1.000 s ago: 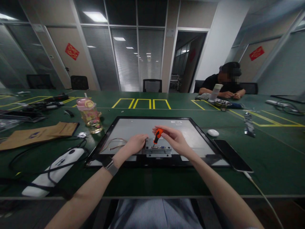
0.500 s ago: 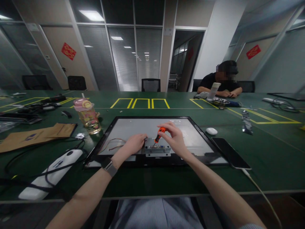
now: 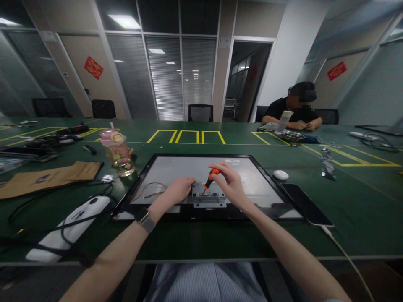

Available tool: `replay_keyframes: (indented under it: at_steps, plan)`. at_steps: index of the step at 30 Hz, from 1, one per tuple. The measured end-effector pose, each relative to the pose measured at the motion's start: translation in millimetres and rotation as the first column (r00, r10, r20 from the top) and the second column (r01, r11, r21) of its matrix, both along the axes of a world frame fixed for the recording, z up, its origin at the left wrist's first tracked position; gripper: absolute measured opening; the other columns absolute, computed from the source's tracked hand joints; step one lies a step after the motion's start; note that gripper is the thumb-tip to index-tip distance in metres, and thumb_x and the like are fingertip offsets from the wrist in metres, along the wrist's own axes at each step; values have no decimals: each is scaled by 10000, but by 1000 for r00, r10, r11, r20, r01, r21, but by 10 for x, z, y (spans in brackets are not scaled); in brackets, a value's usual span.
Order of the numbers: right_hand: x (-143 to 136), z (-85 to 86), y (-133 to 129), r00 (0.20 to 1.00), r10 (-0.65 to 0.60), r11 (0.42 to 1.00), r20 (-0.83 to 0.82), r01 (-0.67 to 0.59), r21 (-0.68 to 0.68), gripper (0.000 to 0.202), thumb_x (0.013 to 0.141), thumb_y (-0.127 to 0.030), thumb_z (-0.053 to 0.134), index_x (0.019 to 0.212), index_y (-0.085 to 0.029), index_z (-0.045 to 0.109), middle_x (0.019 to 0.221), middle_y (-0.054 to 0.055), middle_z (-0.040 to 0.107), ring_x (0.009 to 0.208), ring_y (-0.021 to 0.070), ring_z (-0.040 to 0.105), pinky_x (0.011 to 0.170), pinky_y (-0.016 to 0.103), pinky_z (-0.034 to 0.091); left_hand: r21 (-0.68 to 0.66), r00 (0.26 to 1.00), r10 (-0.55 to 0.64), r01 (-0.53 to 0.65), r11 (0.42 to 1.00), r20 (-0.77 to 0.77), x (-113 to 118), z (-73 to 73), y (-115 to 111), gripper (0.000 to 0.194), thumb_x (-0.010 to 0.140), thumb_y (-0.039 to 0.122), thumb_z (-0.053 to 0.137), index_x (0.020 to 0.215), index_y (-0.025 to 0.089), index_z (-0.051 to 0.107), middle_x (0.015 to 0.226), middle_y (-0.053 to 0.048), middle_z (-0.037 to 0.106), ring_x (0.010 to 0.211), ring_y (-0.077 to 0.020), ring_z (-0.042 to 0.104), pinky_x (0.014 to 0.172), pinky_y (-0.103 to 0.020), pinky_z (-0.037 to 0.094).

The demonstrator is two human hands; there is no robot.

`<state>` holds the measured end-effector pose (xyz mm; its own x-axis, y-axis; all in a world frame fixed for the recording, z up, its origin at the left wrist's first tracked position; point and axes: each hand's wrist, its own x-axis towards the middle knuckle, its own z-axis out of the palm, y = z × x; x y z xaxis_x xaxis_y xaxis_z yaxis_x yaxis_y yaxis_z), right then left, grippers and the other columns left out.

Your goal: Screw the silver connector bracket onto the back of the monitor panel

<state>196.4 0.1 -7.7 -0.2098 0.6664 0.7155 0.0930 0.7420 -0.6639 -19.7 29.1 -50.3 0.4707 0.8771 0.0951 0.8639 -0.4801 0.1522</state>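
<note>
A person in a striped top sits at a green table (image 3: 195, 241), both bare forearms reaching forward over a flat panel (image 3: 179, 167) with a grey back and a black frame. Near the middle of the panel's closer edge sits a metal bracket (image 3: 209, 204) with a row of ports. The right hand (image 3: 232, 184) grips an orange and black screwdriver (image 3: 209, 182) by its handle, pinched between thumb and fingers. The tool is tilted, its thin shaft slanting down and to the left to the ports side of the bracket; whether the tip sits in a screw is too small to tell. The left hand (image 3: 179, 189) lies low over the panel, fingertips at the bracket's left end; whether they grip it or only rest there cannot be told. A watch (image 3: 145, 219) circles the left wrist, and thin wires (image 3: 155, 188) lie on the panel beside that hand.

Left of the panel stand a pink-lidded bottle (image 3: 116, 151), a brown paper bag (image 3: 50, 178) and a white power strip (image 3: 72, 226) crossed by black cords. To the right lie a small white case (image 3: 281, 175) and a dark phone (image 3: 307, 205) with a cable plugged in. Across the table, at the right, another person (image 3: 291, 109) in black leans on folded forearms.
</note>
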Motion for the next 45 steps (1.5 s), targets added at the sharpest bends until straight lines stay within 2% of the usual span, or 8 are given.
replay_keyframes:
  at_steps: [5, 12, 18, 24, 30, 37, 42, 45]
  plan:
    - [18, 41, -37, 977, 214, 972, 14, -211, -106, 367, 979, -278, 460, 1332, -308, 556, 1214, 79, 649, 1066, 207, 659, 949, 422, 523, 3, 1000, -4, 4, 1000, 12, -2, -2, -3, 314, 948, 155, 357, 1144, 197, 599, 1162, -91, 685, 1054, -237, 655, 906, -345, 486]
    - [-6, -8, 1, 1000, -28, 999, -14, 28, 16, 203, 869, -305, 654, 1057, -265, 719, 936, 53, 623, 869, 189, 625, 817, 367, 546, 5, 1000, 7, -7, 1000, 8, -3, -2, -1, 326, 940, 144, 365, 1176, 193, 585, 1156, -89, 688, 1050, -242, 656, 891, -349, 495]
    - [-7, 25, -45, 988, 156, 986, 13, -155, -56, 343, 976, -288, 467, 1298, -299, 585, 1164, 73, 660, 1036, 205, 663, 927, 407, 526, 2, 1000, 9, -9, 1000, -1, 10, 4, -8, 326, 941, 141, 364, 1158, 191, 601, 1139, -91, 694, 1050, -238, 658, 918, -354, 490]
    - [-1, -5, 3, 999, -40, 999, -22, 41, 9, 205, 867, -293, 657, 1060, -275, 724, 940, 55, 638, 883, 195, 631, 808, 360, 545, 15, 1000, -4, 3, 1000, 8, -2, -18, 2, 339, 928, 129, 379, 1189, 190, 588, 1148, -92, 691, 1057, -236, 655, 917, -350, 491]
    - [12, 32, -24, 982, 190, 978, 1, -189, -87, 355, 969, -278, 478, 1308, -314, 580, 1193, 73, 654, 1058, 204, 661, 928, 401, 529, 3, 1000, 5, -5, 1000, 3, 9, -2, -3, 330, 951, 148, 355, 1166, 191, 601, 1152, -103, 688, 1047, -241, 659, 910, -363, 494]
    - [-5, -1, 2, 998, -62, 998, -1, 62, 24, 208, 865, -307, 659, 1059, -269, 723, 942, 59, 634, 876, 194, 628, 823, 369, 543, -2, 1000, 6, -6, 1000, 9, -7, -31, 16, 347, 939, 149, 368, 1209, 202, 579, 1172, -99, 679, 1053, -233, 650, 913, -354, 488]
    - [17, 37, -27, 985, 170, 981, 18, -167, -99, 351, 969, -322, 475, 1301, -298, 585, 1223, 88, 644, 1071, 224, 663, 935, 433, 528, 4, 1000, 12, -12, 1000, 4, -3, -33, 14, 334, 953, 161, 351, 1183, 197, 590, 1139, -104, 688, 1042, -233, 653, 913, -351, 483]
    - [2, 1, -7, 994, 110, 990, 4, -109, -95, 332, 916, -324, 580, 1242, -286, 633, 1089, 73, 687, 967, 209, 681, 873, 401, 557, -1, 1000, 3, -3, 1000, 10, -1, -22, 4, 330, 954, 160, 352, 1178, 190, 592, 1143, -109, 686, 1049, -234, 651, 914, -348, 480]
